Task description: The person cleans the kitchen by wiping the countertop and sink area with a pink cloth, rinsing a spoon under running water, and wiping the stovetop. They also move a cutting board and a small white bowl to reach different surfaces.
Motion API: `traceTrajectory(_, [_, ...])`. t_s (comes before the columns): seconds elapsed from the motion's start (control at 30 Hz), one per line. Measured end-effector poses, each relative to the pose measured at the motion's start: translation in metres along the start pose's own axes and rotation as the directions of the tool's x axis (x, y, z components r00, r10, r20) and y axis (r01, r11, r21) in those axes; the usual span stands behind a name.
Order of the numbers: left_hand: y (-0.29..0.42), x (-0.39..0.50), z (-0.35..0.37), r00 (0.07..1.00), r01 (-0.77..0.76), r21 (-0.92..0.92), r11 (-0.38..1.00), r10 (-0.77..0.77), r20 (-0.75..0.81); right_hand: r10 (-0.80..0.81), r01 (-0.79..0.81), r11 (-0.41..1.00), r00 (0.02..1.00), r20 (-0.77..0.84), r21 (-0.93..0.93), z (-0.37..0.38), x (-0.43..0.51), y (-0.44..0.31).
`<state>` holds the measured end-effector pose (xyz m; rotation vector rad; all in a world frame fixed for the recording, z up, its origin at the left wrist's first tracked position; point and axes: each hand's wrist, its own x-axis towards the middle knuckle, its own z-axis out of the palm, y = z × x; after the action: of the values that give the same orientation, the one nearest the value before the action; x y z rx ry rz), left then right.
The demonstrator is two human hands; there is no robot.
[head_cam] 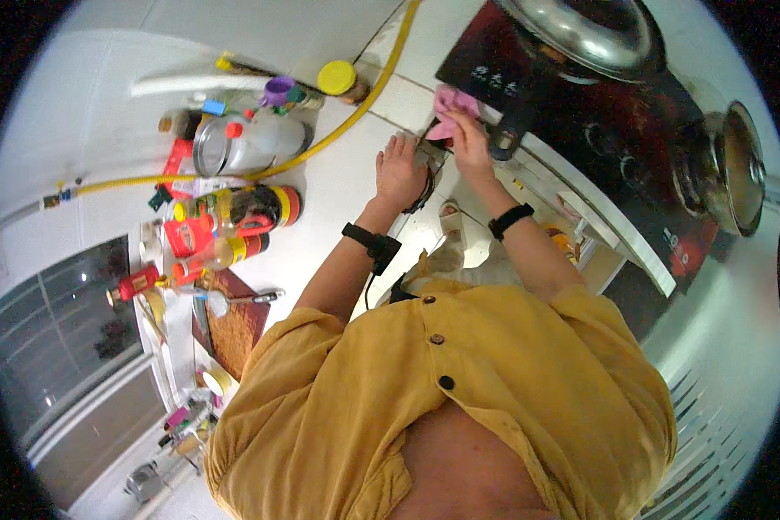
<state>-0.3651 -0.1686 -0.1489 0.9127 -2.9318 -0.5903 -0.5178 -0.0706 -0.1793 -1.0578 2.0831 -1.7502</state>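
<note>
My right hand point(469, 144) grips a pink cloth point(454, 107) at the front left corner of the black glass-topped stove point(487, 65). To its left, my left hand point(400, 170) lies on the edge of the white tiled counter point(338, 195), fingers extended and holding nothing that I can see. A dark pan handle point(507, 140) juts out over the stove's front edge, just right of my right hand. Part of a dark object point(422, 195) shows beneath my left hand; what it is cannot be told.
A yellow hose point(344, 133) crosses the counter behind a yellow-lidded jar point(338, 79). Oil and sauce bottles point(253, 208) crowd the left, near a wooden cutting board point(234, 325) with a ladle point(253, 299). A domed metal lid point(591, 32) and a glass-lidded pot point(738, 169) are on the stove.
</note>
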Motion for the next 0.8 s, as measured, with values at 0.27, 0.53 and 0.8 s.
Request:
traceTrajectory(0.27, [-0.071, -0.048, -0.004, 0.971, 0.182, -0.202, 0.962, -0.208, -0.115, -0.264, 0.501, 0.773, 0.812, 0.521, -0.389, 0.09, -0.009, -0.014])
traceTrajectory(0.53, [-0.093, -0.068, -0.011, 0.961, 0.144, -0.208, 0.967, -0.187, -0.204, -0.135, 0.361, 0.858, 0.845, 0.517, -0.366, 0.11, 0.009, -0.027])
traceTrajectory(0.8, [-0.113, -0.095, -0.024, 0.924, 0.281, -0.346, 0.895, -0.349, -0.153, -0.291, 0.627, 0.757, 0.575, 0.765, -0.183, 0.141, -0.056, -0.051])
